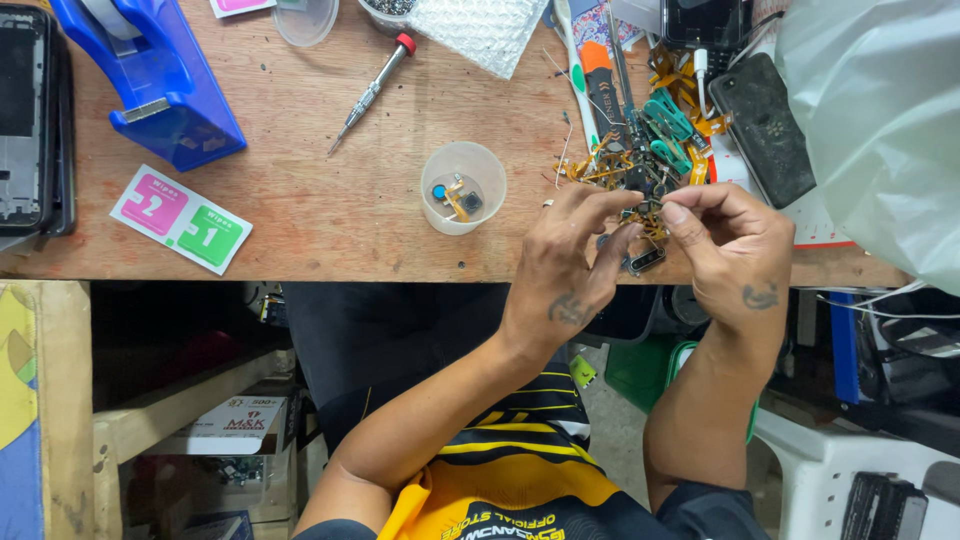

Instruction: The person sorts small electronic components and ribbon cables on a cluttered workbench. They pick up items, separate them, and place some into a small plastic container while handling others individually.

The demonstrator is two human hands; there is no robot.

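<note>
I've got both hands together over the front edge of the wooden table (330,210), pinching 1 small phone part (648,215) between them. My left hand (565,265) steadies it from the side; my right hand (735,250) nips it with thumb and forefinger. It looks light, thin and easily bent, so I'd hold it by its edges. It sits just below the pile of orange ribbon cables (640,150), right of the plastic cup (463,187).
</note>
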